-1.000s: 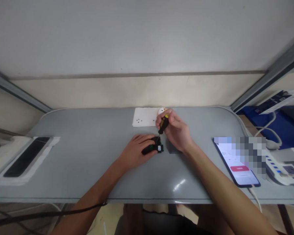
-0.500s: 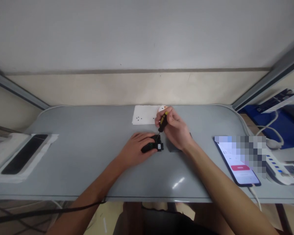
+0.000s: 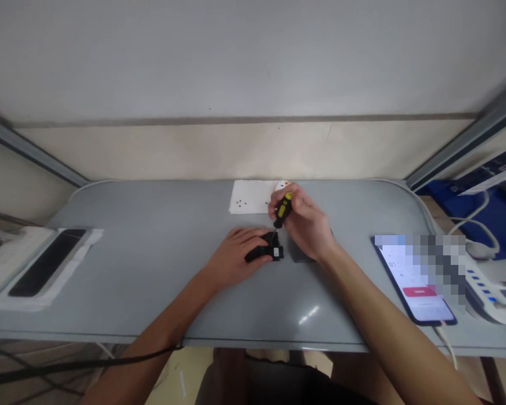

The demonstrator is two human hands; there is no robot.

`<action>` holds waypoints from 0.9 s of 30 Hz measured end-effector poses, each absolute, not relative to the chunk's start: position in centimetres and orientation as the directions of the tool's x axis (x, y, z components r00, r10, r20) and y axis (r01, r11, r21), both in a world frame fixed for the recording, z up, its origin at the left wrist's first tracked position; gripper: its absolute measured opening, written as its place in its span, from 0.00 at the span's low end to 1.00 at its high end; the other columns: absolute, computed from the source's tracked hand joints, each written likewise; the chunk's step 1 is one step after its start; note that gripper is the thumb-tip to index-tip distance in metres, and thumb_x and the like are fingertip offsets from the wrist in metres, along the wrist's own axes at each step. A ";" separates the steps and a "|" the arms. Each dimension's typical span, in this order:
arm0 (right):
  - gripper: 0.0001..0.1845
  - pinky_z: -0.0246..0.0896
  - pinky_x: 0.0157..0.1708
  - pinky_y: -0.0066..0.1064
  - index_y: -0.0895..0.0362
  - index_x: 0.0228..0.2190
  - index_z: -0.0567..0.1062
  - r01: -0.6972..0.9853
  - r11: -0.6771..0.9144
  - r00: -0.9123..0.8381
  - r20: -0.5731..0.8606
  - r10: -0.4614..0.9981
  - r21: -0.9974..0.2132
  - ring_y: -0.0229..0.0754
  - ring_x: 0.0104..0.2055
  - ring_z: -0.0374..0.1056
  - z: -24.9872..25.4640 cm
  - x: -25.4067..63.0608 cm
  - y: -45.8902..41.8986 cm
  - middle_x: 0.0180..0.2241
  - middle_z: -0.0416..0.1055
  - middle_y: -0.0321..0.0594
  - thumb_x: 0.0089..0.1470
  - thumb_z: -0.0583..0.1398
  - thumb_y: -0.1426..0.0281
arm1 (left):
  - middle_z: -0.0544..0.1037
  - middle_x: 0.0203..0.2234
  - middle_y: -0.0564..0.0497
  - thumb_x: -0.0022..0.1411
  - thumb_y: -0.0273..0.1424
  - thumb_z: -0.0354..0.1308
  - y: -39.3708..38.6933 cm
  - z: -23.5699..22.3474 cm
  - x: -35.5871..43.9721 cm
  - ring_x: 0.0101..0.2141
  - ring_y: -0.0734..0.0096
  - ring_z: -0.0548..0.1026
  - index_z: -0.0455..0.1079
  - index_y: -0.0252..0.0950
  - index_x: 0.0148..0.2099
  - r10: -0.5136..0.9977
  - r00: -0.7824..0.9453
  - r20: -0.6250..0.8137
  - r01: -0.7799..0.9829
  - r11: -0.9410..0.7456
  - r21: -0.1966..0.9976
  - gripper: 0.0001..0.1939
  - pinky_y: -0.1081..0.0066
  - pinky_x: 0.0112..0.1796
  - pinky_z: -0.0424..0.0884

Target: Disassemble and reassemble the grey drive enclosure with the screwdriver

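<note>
Near the middle of the grey table, my left hand (image 3: 241,252) is closed over a small black device (image 3: 276,254) with a little white label, holding it against the tabletop. My right hand (image 3: 307,222) grips a black and yellow screwdriver (image 3: 284,209). Its shaft slants down to the device; the tip's exact contact is hard to make out. A flat dark piece (image 3: 302,254) lies partly hidden under my right hand. Behind the hands is a white paper (image 3: 253,194) with several tiny dark screws (image 3: 240,203) on it, and a round white item (image 3: 281,184) at its right end.
A lit phone (image 3: 425,312) with a charging cable lies on the right, beside a white power strip (image 3: 484,292). On the left, a dark phone-like slab (image 3: 46,264) rests on white wrapping. A black cable (image 3: 88,365) crosses my left forearm.
The view has shifted slightly. Both hands stay in place; the screwdriver handle has turned a little in my right hand, so more of its yellow shows.
</note>
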State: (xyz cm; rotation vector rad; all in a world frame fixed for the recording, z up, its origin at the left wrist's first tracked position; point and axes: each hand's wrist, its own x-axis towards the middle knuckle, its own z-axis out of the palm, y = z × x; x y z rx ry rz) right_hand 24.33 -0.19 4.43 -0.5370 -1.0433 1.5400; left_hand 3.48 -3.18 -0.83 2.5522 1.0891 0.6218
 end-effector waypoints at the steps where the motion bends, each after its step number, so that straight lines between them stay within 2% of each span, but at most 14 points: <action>1: 0.15 0.60 0.36 0.36 0.51 0.34 0.70 -0.537 0.029 -0.270 0.205 0.941 -0.843 0.42 0.35 0.62 4.5 24.5 -0.1 0.34 0.65 0.39 0.64 0.60 0.53 | 0.78 0.59 0.50 0.73 0.42 0.60 -3.2 -0.9 3.5 0.59 0.60 0.75 0.76 0.43 0.49 0.734 0.621 0.274 0.604 -0.671 0.430 0.11 0.55 0.61 0.66; 4: 0.19 0.59 0.34 0.36 0.52 0.32 0.70 -0.533 -0.041 -0.317 0.154 0.936 -0.845 0.41 0.31 0.60 4.8 24.4 -0.1 0.31 0.63 0.39 0.65 0.58 0.50 | 0.78 0.59 0.50 0.73 0.43 0.59 -3.1 -0.9 3.4 0.59 0.60 0.75 0.76 0.43 0.49 0.738 0.622 0.263 0.602 -0.665 0.441 0.11 0.55 0.61 0.66; 8: 0.21 0.56 0.31 0.35 0.50 0.36 0.68 -0.574 -0.026 -0.231 0.132 0.964 -0.818 0.40 0.27 0.55 4.8 23.7 -0.4 0.25 0.58 0.34 0.66 0.54 0.46 | 0.77 0.60 0.50 0.72 0.44 0.61 -2.7 -0.6 3.3 0.59 0.59 0.75 0.76 0.44 0.49 0.744 0.629 0.226 0.601 -0.649 0.466 0.12 0.55 0.61 0.66; 13: 0.15 0.54 0.32 0.32 0.49 0.35 0.64 -0.589 0.065 -0.181 0.210 0.961 -0.806 0.39 0.28 0.56 4.0 23.8 0.0 0.26 0.59 0.32 0.64 0.63 0.55 | 0.78 0.59 0.51 0.71 0.43 0.62 -1.4 -0.4 3.1 0.60 0.59 0.74 0.76 0.44 0.49 0.719 0.657 0.226 0.569 -0.670 0.477 0.11 0.56 0.61 0.66; 17: 0.10 0.59 0.39 0.35 0.51 0.37 0.71 -0.543 0.107 -0.187 0.244 0.952 -0.833 0.41 0.35 0.64 3.9 24.7 0.5 0.33 0.69 0.38 0.66 0.60 0.58 | 0.78 0.59 0.50 0.69 0.41 0.64 -0.8 -0.5 3.0 0.59 0.58 0.74 0.75 0.42 0.47 0.716 0.650 0.256 0.554 -0.677 0.485 0.10 0.55 0.60 0.65; 19: 0.11 0.61 0.41 0.36 0.53 0.37 0.73 -0.529 0.093 -0.205 0.233 0.951 -0.844 0.43 0.37 0.66 3.9 24.8 0.6 0.35 0.69 0.40 0.67 0.58 0.59 | 0.78 0.59 0.50 0.69 0.40 0.64 -1.0 -0.5 3.0 0.59 0.59 0.75 0.76 0.41 0.47 0.725 0.637 0.261 0.561 -0.668 0.488 0.10 0.55 0.60 0.65; 24: 0.14 0.56 0.34 0.33 0.50 0.35 0.67 -0.657 0.069 -0.114 0.190 0.975 -0.751 0.40 0.29 0.57 4.1 23.8 0.4 0.27 0.59 0.34 0.66 0.58 0.53 | 0.78 0.60 0.49 0.71 0.39 0.62 -1.7 -0.4 3.1 0.60 0.59 0.75 0.76 0.42 0.49 0.730 0.631 0.263 0.575 -0.667 0.474 0.09 0.56 0.60 0.65; 27: 0.18 0.53 0.31 0.32 0.50 0.33 0.64 -0.627 0.072 -0.099 0.171 0.980 -0.776 0.38 0.27 0.52 4.2 23.1 0.2 0.25 0.54 0.31 0.62 0.63 0.53 | 0.78 0.59 0.49 0.71 0.40 0.61 -1.8 -0.5 3.2 0.59 0.59 0.75 0.76 0.42 0.49 0.729 0.627 0.275 0.577 -0.671 0.465 0.10 0.55 0.60 0.66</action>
